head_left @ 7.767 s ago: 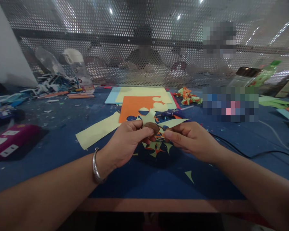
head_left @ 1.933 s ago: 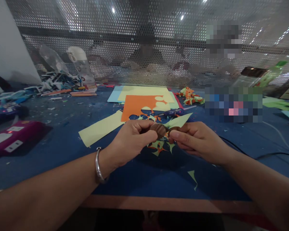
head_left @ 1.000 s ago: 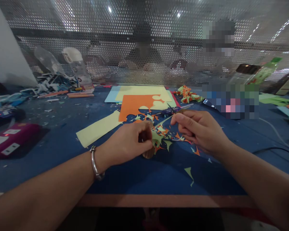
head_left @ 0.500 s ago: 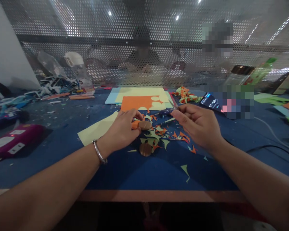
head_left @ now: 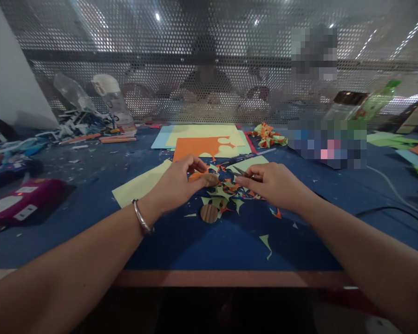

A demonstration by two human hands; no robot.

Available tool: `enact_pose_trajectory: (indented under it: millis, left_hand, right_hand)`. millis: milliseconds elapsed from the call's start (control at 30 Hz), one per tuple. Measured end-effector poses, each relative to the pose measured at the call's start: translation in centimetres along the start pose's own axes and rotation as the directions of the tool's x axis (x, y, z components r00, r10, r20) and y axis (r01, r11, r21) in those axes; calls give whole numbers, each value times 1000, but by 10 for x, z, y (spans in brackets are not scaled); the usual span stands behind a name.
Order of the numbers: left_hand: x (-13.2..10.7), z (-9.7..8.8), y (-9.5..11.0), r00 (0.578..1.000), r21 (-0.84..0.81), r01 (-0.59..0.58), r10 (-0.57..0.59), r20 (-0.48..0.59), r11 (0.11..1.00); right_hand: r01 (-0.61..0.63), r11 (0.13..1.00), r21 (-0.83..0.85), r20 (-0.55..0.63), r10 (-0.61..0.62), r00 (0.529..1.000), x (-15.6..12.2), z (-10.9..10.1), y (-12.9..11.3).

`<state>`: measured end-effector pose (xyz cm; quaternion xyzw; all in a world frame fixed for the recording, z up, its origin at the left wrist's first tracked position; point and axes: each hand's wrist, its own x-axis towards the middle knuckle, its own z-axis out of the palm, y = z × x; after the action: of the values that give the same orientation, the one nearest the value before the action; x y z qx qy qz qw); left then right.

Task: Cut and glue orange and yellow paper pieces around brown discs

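Holding a slim, dark, pointed metal tool (head_left: 241, 171) in closed fingers, the right hand (head_left: 277, 183) points it towards the left hand (head_left: 176, 183). A pale yellow-green sheet of paper (head_left: 252, 161) shows just beyond the right fingers; whether they pinch it cannot be told. The left hand is half-curled, thumb and forefinger apart, its thumb by a small brown rounded piece (head_left: 212, 180), with a bit of orange paper (head_left: 197, 176) behind; whether it grips either is unclear. A round brown wood-grain disc (head_left: 209, 213) lies nearer the wearer, between the hands, beside green and orange paper scraps (head_left: 237, 204). Beyond the left hand rests an orange paper sheet (head_left: 193, 147) with rounded cut-outs. A silver bangle (head_left: 141, 216) circles the left wrist.
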<state>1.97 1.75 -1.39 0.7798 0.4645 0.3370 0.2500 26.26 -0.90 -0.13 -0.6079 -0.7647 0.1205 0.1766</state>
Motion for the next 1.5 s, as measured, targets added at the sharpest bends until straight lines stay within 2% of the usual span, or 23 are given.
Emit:
enact_pose_trajectory:
  millis: [100, 167, 300, 400, 500, 567, 667, 733, 833, 933, 1067, 1200, 1267, 1400, 1500]
  left_hand:
    - [2, -2, 0, 994, -57, -7, 0, -108, 998]
    - [1, 1, 0, 994, -138, 27, -41, -98, 990]
    - [-5, 9, 4, 996, -356, 87, -77, 42, 930]
    - [-6, 6, 10, 998, -450, 56, -68, -12, 891]
    - [1, -6, 18, 994, -494, 41, -87, -70, 868]
    - [10, -13, 20, 998, -457, 33, -53, -31, 889]
    - [23, -15, 14, 999, -131, -30, 33, 19, 991]
    - [26, -10, 4, 998, 37, -46, 44, 46, 998]
    - [24, 0, -9, 991, 144, -64, 46, 127, 988]
    - [17, 9, -13, 974, 176, -103, 63, 216, 979]
    - [14, 11, -8, 963, 158, -143, 101, 250, 977]
    - [14, 4, -4, 954, -56, -109, 120, 275, 992]
    - [15, -3, -5, 970, -125, -90, 115, 213, 988]
    - [20, -15, -14, 994, 24, -51, 49, 98, 998]
    - [21, -16, -20, 987, 130, -81, 62, 146, 988]
  right_hand:
    - [-14, 1000, -25, 22, 15, 1000, 1, -1, 2]
    - [-18, 998, -58, 25, 20, 999, 3, -2, 3]
    - [-42, 983, -178, 11, 45, 999, 6, -1, 8]
    - [-66, 954, -291, 37, 81, 996, 9, 0, 12]
    - [-96, 927, -361, 46, 121, 992, 8, 0, 11]
    - [-106, 915, -389, 44, 133, 990, 7, 0, 8]
    - [-110, 896, -430, 49, 145, 988, 4, -2, 2]
    - [-108, 886, -451, 57, 149, 987, 2, -3, 0]
    - [-96, 882, -461, 73, 145, 987, 1, -3, -2]
    - [-105, 879, -465, 80, 160, 984, 1, -2, -4]
    - [-112, 874, -473, 85, 172, 981, 1, -3, -5]
    - [-111, 874, -472, 133, 195, 972, 1, -5, -6]
    - [-116, 872, -475, 154, 212, 965, 1, -6, -5]
    - [-111, 865, -489, 176, 223, 959, 0, -5, -3]
    - [-111, 863, -494, 181, 226, 957, -2, -5, -2]
